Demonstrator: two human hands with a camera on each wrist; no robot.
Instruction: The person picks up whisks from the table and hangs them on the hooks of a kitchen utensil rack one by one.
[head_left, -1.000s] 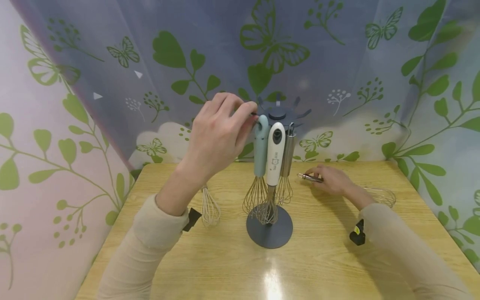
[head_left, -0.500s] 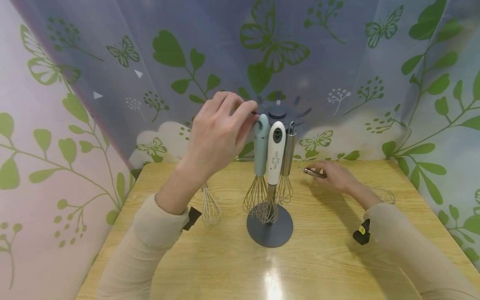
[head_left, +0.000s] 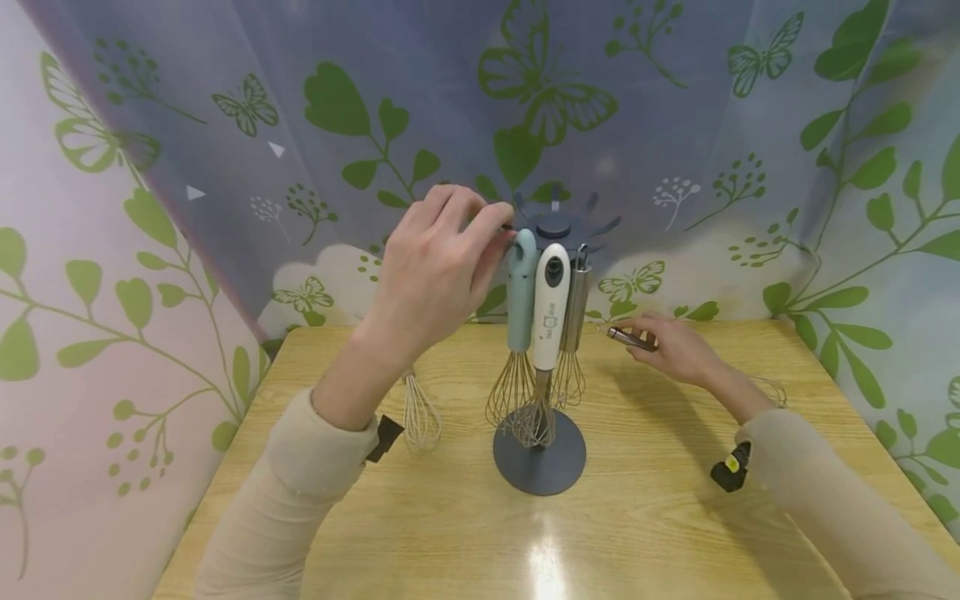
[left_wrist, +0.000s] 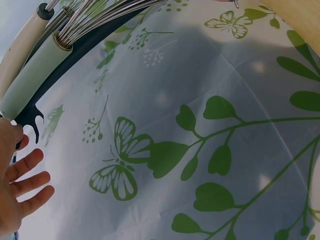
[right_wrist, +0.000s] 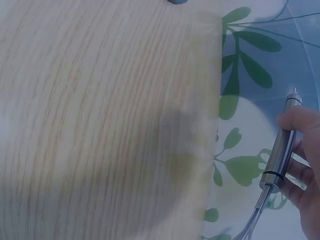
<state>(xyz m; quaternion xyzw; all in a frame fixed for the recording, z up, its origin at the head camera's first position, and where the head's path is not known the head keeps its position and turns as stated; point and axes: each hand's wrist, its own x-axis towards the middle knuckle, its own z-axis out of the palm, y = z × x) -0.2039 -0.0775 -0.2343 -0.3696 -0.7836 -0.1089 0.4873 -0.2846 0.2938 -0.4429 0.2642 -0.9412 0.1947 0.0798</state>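
At the top of a dark whisk stand [head_left: 542,468], my left hand [head_left: 433,262] pinches one of its hook arms between thumb and forefinger, the other fingers loosely spread in the left wrist view. Right beside those fingertips hangs a teal-handled whisk [head_left: 520,308]. A white-handled whisk [head_left: 551,321] and a steel-handled whisk [head_left: 576,310] hang next to it, wires downward. On the right, my right hand [head_left: 681,352] holds another steel whisk [right_wrist: 280,156] by its handle, thumb on one side and fingers on the other. Its loop end points left, and its wires are partly hidden behind the wrist.
Another whisk [head_left: 422,410] lies on the wooden table [head_left: 420,525] left of the stand, its handle hidden behind my left arm. Bare hook arms [head_left: 592,204] fan out at the stand's back. Patterned curtains [head_left: 675,108] close in behind and at both sides.
My right hand has lifted the steel whisk slightly off the table and moved it a little back and right. The left hand and the stand stay in place.
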